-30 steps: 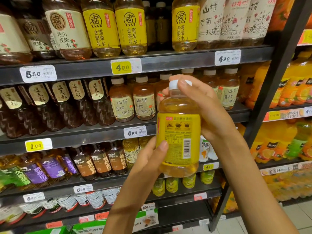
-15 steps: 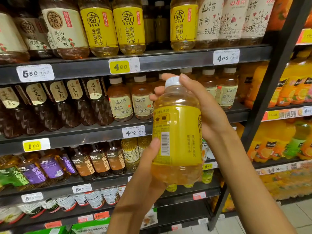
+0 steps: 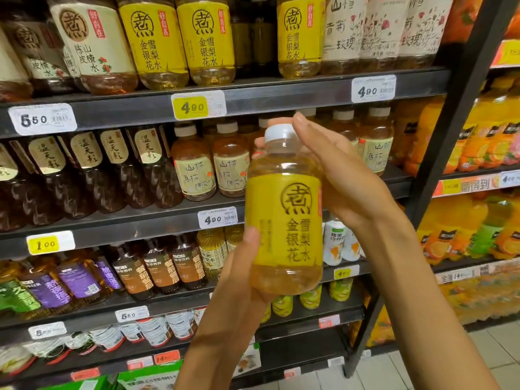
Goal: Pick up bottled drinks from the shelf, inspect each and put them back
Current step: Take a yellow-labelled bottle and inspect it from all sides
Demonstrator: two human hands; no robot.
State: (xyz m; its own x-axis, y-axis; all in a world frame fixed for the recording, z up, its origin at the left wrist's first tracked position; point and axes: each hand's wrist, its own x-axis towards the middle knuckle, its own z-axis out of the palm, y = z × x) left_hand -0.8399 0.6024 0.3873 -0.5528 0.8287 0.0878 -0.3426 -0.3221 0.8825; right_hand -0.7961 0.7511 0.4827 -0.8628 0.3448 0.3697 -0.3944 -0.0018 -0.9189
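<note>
- The yellow-labelled bottle [image 3: 284, 209] is up in front of the shelves [image 3: 253, 99], upright, held near the camera with its label front facing us.
- Left hand [image 3: 239, 282] cups it from below: thumb pressed on the label's left edge, palm under the base, fingers hidden behind.
- Right hand [image 3: 337, 175] wraps the bottle's upper right side, one finger lying against the white cap [image 3: 278, 132], other fingertips peeking out left of the neck.
- Pale golden liquid fills it almost to the neck.
- On the top shelf, far behind, matching yellow bottles [image 3: 180, 40] stand in a row above a yellow 4.90 price tag [image 3: 194, 107].
- Right of the rack, orange drinks [image 3: 484, 142].
</note>
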